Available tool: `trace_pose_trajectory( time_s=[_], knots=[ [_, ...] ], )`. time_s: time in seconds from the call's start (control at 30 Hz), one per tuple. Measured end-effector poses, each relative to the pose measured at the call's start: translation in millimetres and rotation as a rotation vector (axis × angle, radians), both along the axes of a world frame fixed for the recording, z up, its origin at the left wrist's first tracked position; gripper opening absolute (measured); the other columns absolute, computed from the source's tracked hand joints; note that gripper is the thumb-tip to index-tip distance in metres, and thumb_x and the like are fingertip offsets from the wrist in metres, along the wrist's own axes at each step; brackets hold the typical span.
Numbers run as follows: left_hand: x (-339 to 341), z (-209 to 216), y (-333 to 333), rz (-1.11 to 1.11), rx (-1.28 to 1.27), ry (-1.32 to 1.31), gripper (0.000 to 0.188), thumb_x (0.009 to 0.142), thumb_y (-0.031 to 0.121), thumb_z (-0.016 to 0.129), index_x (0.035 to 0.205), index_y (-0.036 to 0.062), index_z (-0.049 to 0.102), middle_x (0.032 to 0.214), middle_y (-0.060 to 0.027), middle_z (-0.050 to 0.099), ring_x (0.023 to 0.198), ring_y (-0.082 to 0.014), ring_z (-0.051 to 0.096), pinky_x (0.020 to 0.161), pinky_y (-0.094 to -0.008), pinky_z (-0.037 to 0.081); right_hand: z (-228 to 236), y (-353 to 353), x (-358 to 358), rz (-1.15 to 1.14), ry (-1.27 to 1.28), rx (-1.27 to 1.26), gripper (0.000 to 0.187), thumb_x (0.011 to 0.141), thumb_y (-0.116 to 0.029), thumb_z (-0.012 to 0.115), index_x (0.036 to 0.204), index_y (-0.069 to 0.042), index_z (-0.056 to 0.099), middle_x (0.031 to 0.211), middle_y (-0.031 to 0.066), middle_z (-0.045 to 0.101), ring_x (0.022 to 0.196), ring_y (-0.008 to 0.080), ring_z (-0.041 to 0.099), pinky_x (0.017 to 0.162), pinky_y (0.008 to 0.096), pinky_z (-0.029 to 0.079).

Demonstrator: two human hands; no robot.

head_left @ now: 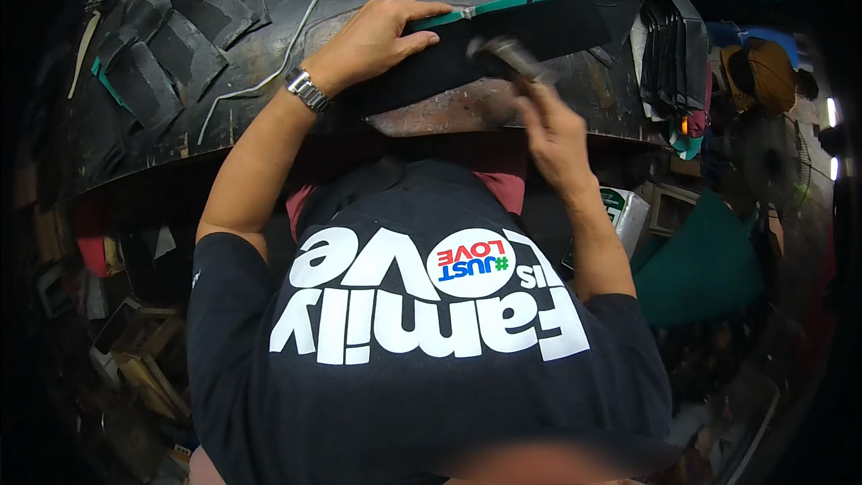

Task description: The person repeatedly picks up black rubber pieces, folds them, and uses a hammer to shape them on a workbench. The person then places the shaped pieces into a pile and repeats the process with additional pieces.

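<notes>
My left hand (384, 34) grips the left part of a long black piece with a teal lining (548, 25). Its thumb lies on the black face and its forefinger stretches along the teal edge. A hammer (514, 57) is in my right hand (557, 136), its handle wrapped by my fingers. Motion smears the hammer head, which is over the lower part of the black piece; whether they touch, I cannot tell. Beneath the piece, a worn reddish-brown slab (440, 110) shows at the table's near edge.
Flat black pieces (189, 45) lie spread on the dark table (260, 130) at the left, near a thin pale cord (285, 63). Stacked black pieces (669, 58) hang over its right edge. Teal material (705, 265) and a wooden box (148, 341) are below.
</notes>
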State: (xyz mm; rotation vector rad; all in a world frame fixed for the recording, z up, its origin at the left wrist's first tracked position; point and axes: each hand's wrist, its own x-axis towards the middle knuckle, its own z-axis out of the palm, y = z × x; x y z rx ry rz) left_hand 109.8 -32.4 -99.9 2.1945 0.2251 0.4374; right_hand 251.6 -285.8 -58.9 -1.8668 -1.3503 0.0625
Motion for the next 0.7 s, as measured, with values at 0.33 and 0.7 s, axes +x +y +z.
trace_pose_trajectory(
  time_s=[0.33,0.7],
  knots=[
    [41,-17,-8,-0.03,0.019,-0.099,0.043,0.093,0.022,0.073,0.133,0.0097,0.066,0.112,-0.0184,0.074,0.095,-0.0277,0.073,0.083,-0.0355,0.057,-14,-23,-2,-0.107,0.113,-0.358,0.04,0.098,-0.014,0.069,0.136,-0.002,0.063,0.106,0.0225,0.073,0.092,0.0292,0.075,0.082,0.0357,0.056],
    [39,-23,-8,0.005,0.005,-0.128,0.042,0.093,0.022,0.074,0.132,0.0098,0.067,0.111,-0.0188,0.074,0.095,-0.0308,0.073,0.085,-0.0376,0.057,-23,-20,-6,-0.009,0.157,-0.28,0.039,0.098,-0.018,0.067,0.137,-0.013,0.061,0.088,0.02,0.071,0.078,0.0356,0.072,0.071,0.0388,0.055]
  ],
)
